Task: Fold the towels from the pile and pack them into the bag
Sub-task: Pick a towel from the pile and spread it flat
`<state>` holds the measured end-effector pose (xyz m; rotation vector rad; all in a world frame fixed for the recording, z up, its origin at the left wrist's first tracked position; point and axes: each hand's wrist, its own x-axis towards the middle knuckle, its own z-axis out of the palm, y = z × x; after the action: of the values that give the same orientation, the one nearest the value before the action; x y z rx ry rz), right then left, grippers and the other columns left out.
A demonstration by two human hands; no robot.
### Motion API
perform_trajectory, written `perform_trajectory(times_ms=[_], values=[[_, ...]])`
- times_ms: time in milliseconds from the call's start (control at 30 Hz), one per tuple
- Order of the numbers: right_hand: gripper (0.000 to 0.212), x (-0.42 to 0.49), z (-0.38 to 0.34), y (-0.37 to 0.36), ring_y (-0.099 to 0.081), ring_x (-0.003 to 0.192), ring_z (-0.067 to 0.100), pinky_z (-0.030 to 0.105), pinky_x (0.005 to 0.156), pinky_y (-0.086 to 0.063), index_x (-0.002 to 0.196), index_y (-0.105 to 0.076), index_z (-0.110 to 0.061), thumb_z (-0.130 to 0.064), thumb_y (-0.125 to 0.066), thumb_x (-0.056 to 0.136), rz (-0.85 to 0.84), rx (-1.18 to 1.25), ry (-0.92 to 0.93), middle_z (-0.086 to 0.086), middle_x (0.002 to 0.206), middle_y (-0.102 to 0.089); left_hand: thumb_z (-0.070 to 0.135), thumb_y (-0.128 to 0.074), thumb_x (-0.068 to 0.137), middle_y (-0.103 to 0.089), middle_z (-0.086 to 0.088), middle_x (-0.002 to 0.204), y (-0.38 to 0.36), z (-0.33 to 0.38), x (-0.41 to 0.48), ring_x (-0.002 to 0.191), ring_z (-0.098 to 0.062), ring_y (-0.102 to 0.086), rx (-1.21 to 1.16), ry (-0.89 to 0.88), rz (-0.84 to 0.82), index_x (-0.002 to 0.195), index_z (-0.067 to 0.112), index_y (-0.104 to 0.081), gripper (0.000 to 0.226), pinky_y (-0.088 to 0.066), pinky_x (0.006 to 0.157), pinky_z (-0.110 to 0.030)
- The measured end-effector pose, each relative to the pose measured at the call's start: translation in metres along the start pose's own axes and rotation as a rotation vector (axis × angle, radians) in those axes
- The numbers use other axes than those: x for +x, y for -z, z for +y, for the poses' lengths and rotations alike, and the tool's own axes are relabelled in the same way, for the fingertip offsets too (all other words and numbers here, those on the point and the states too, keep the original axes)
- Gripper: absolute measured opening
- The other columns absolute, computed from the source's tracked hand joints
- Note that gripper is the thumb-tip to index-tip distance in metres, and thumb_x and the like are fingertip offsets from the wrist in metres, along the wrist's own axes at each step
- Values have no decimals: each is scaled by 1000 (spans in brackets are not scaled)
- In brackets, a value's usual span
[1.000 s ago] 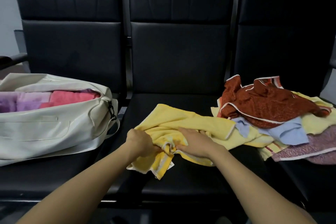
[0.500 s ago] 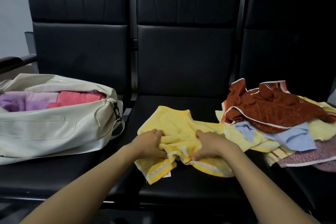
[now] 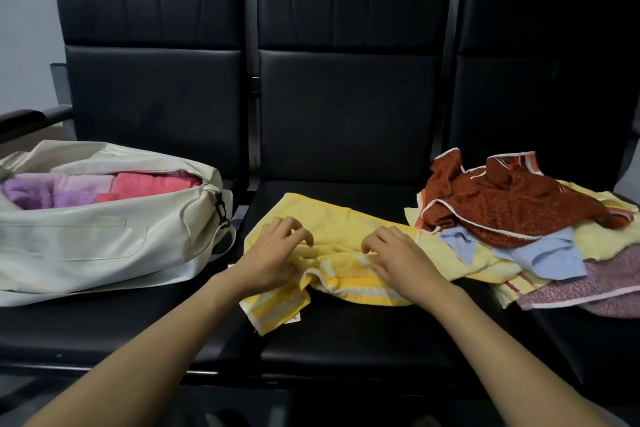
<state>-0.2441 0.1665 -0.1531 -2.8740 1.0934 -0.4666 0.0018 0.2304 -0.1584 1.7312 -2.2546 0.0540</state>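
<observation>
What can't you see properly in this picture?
All from the head view:
Bag: left end cut off by the picture's edge; its walls hide what lies deeper inside.
Pile: the red towel covers the ones beneath; right edge cuts it off.
Yellow towel label: too small to read.
Left hand, right hand: grip unclear under curled fingers.

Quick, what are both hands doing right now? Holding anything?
Left hand: open, fingers loosely bent, resting on the yellow towel.
Right hand: open too, resting on the same towel.
</observation>
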Motion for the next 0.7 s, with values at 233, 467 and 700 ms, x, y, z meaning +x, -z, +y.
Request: perform_trajectory(times_ms=[233, 467, 700], values=[[48, -7, -8, -18, -45, 119, 13, 32, 89, -43, 129, -45, -25, -49, -57, 89, -322, 9, -41, -7, 127, -46, 87, -34, 65, -47, 6, 99, -20, 4, -11, 90, -13, -46, -30, 111, -290, 103, 22, -52, 78, -41, 79, -30], [17, 2, -15, -17, -56, 101, 22, 32, 74, -41, 101, -55, -18, -32, -49, 92, -310, 2, -89, -1, 106, -58, 32, -51, 93, -60, 5, 86, -5, 7, -3, 85, -16, -58, -435, 224, -125, 91, 14, -62, 21, -45, 71, -28], [10, 21, -20, 9, -52, 84, 26, 38, 73, -40, 96, -42, -16, -21, -34, 99, -84, 500, -310, 4, 84, -53, 12, -42, 96, -53, -3, 75, 17, 13, 16, 68, -16, -50, -1103, 666, 58, 79, 15, -54, 21, -41, 63, -27]])
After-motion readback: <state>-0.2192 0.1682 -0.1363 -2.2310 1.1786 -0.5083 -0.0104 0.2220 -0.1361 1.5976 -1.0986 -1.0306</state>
